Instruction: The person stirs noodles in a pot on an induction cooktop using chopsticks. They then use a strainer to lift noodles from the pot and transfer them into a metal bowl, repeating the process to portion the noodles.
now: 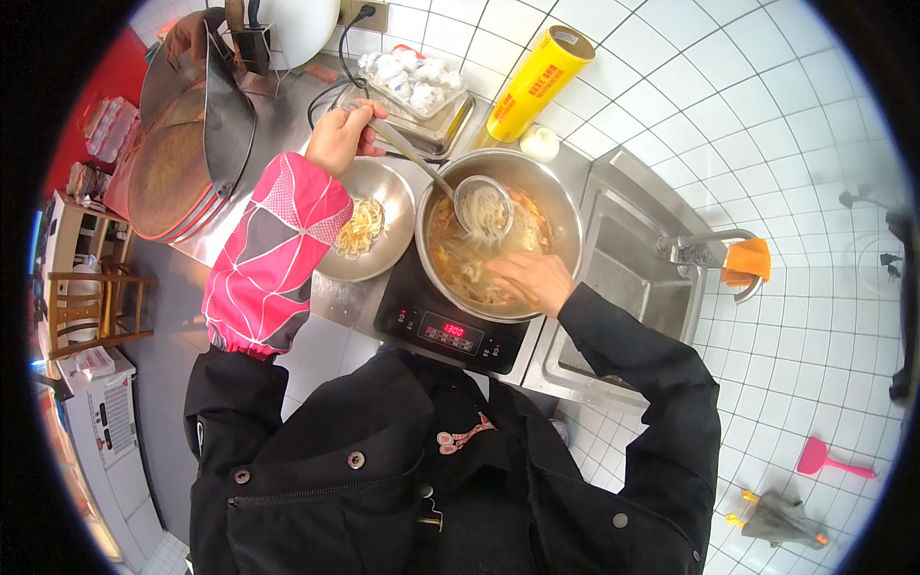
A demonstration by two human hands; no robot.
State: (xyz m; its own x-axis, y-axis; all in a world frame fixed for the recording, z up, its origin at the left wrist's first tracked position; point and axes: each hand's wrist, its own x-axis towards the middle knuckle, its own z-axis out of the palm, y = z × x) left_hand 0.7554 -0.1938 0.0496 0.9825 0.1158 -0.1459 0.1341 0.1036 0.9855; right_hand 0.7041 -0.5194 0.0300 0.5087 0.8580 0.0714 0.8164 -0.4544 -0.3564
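My left hand grips the handle of a metal ladle. The ladle's bowl is over a large steel pot and holds pale noodles. Reddish-brown broth with bits of food fills the pot around it. Over the near right part of the pot is my right hand, its fingers bent down towards the food; whether it holds something thin is not clear. Beneath the pot sits a black induction cooker with a lit display. To the left, a shallow steel bowl has flat yellowish noodles in it.
A steel sink with a faucet and orange cloth adjoins on the right. Behind the pot stand a yellow film roll, a white round item and a plastic tray. A round board and knife holder are left.
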